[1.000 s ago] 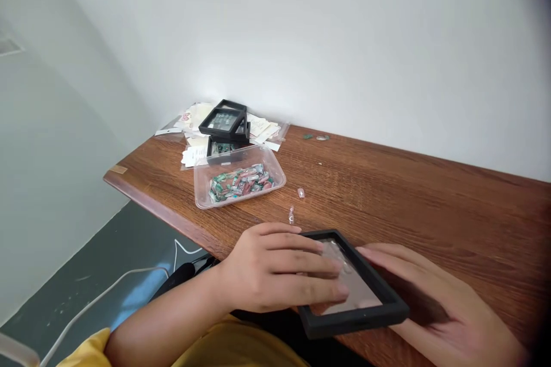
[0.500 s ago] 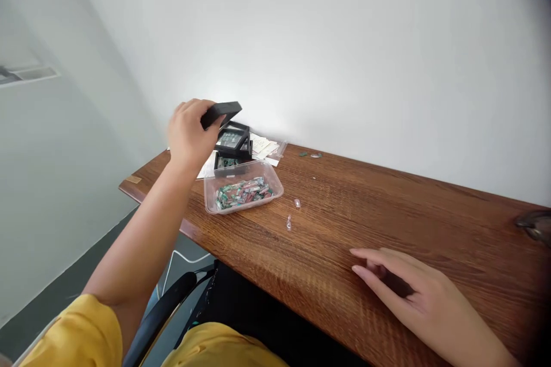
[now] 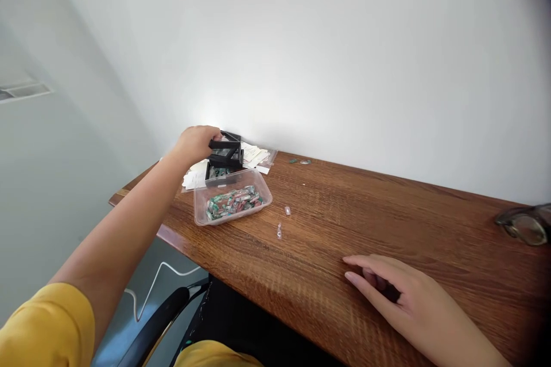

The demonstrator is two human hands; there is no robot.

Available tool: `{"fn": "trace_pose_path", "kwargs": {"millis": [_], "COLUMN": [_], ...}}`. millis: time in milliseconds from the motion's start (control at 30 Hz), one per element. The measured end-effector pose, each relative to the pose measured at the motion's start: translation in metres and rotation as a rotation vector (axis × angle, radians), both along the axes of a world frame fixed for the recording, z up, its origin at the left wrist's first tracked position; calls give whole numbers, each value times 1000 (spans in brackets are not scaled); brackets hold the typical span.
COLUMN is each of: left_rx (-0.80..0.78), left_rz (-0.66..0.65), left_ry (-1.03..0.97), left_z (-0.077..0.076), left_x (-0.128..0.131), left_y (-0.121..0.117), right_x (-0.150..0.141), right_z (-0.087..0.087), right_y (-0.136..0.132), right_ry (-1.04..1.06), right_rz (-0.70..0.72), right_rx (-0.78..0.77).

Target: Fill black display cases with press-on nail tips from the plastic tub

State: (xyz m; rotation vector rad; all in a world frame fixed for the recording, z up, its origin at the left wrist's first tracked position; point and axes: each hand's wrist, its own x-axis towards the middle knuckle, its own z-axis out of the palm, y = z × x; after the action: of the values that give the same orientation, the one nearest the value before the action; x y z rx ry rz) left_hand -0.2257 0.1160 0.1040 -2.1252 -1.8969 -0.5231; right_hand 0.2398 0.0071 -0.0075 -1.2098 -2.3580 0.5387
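Observation:
My left hand (image 3: 198,143) is closed on a small black display frame (image 3: 224,144), over a stack of similar black frames (image 3: 227,159) at the back left of the table. Most of its fingers are hidden behind the held frame. Just in front of the stack sits a clear plastic tub (image 3: 253,213) with many small green, pink and clear stones (image 3: 236,202) in it. My right hand (image 3: 396,292) rests near the table's front edge with nothing in it, thumb and fingertips apart. Two small clear pieces, one pale stone (image 3: 287,210) and one longer crystal (image 3: 279,231), lie between tub and right hand.
White paper cards (image 3: 253,155) and a plastic bag lie beside the stack, with more paper (image 3: 196,176) left of it. Several small green and clear stones (image 3: 305,161) lie near the wall. Eyeglasses (image 3: 526,225) rest at the right. A chair armrest (image 3: 166,312) stands below the table edge.
My left hand has lowered the black frame from above the stack down to it. The right hand has kept its pose. The whole view has shifted slightly.

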Motion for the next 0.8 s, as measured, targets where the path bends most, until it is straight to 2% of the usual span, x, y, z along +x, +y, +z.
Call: {"fn": "trace_pose_path", "kwargs": {"millis": [100,333,567,733,800], "left_rx": [102,559,907,1027,1054], "left_rz": [-122,-378,-639,-685,-741], "left_ry": [59,152,220,359,393], "left_z": [-5,-9,5,17,21], "left_x": [-6,-4,28,47,52], "left_y": [-6,-19,-45,-69,-76], "right_x": [2,7,11,11,11], "right_z": [-1,-12,-20,-22,-22], "right_y": [1,2,5,7,7], "right_ry": [-2,-20,-30,-44,-44], "right_rz": [-13,-41,-52,-48,-50], "right_rx": [7,-6,11,35,44]}}
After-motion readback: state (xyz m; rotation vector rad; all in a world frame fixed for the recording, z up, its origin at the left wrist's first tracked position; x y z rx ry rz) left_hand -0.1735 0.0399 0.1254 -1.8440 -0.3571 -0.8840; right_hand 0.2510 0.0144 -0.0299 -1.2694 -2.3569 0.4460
